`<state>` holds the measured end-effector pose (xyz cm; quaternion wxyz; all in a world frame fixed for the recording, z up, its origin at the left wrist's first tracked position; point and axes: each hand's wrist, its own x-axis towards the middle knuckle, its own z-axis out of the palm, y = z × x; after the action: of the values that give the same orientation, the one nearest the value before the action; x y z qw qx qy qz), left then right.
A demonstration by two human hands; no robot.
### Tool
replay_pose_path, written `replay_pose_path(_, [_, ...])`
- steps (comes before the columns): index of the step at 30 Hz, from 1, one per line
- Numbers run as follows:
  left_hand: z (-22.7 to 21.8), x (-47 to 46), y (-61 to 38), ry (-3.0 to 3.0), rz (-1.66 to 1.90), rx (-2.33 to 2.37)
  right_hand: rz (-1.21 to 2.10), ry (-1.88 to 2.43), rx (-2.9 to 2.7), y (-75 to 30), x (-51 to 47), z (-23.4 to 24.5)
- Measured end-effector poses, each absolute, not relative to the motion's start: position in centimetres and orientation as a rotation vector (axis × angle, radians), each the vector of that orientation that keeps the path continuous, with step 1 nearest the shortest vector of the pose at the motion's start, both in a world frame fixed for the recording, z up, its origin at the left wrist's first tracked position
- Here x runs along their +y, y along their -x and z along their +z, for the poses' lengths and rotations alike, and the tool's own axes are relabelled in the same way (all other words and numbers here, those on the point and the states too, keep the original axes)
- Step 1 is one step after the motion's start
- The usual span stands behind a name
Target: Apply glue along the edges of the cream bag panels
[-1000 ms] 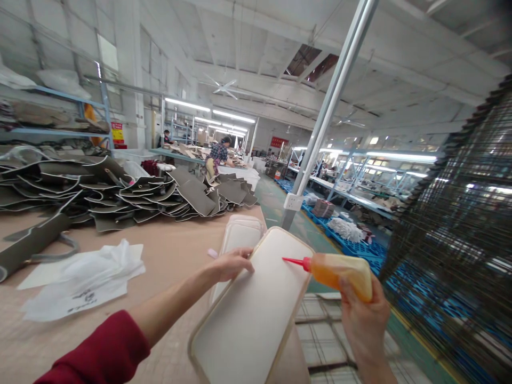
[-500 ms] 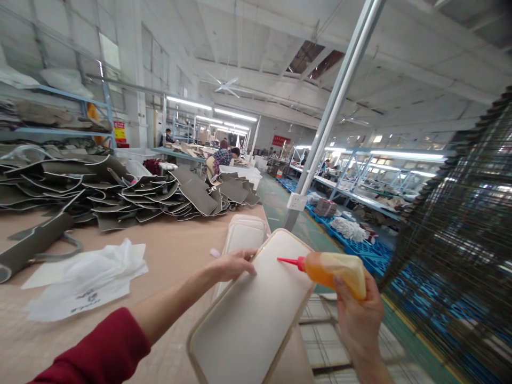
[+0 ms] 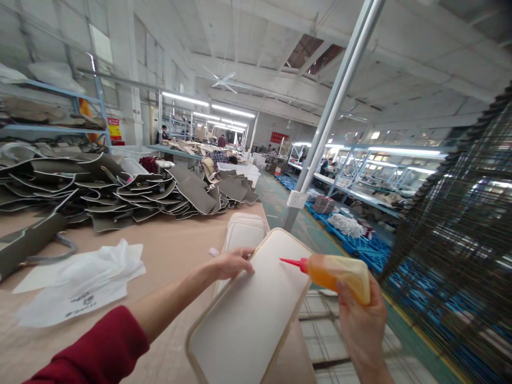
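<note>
- Clamps the right hand point(image 3: 362, 325) around the rear of the bottle point(image 3: 340, 269), fingers wrapped shut on its soft, translucent orange-yellow plastic.
- Holds that bottle almost level over the right edge of the panel point(image 3: 248, 314), thin red nozzle point(image 3: 292, 262) aimed left, tip above the panel's upper part; cannot tell whether tip and surface touch.
- Rests the left hand point(image 3: 232, 264) on the panel's upper left edge, fingers loosely together and laid on the face, not closed around anything; red sleeve point(image 3: 92, 352) on the forearm.
- Shows the panel as a long rectangle with rounded corners, matt off-white face and narrow tan rim, its right side jutting past the edge of the table point(image 3: 172, 250).
- Leaves open air right of the panel, as far as the dark wire rack point(image 3: 452, 240) at the far right.
- Finds a stack point(image 3: 244, 232) of similar pale panels just beyond the left hand, flat on the table.
- Finds bare tan tabletop left of the hands, then a crumpled white bag point(image 3: 80, 282), well apart.
- Reaches, farther back, a heap point(image 3: 120, 186) of curled grey pieces with pale edges.
- Meets a slanted metal pole point(image 3: 332, 112) beyond the table's far corner.
</note>
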<state>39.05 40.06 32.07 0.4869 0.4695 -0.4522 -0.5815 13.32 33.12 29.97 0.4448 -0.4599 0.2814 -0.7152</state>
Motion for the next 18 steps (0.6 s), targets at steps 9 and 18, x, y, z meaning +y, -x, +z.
replay_pose_path(9, [31.2,38.8,-40.4,-1.152,-1.356,-1.046,-1.545,1.102,0.755,-14.8,37.9,25.5])
replay_pose_path(18, [31.3,38.1,-41.1,-1.153,-1.424,-1.005,-1.567,1.118,0.763,-13.5,36.1,25.7])
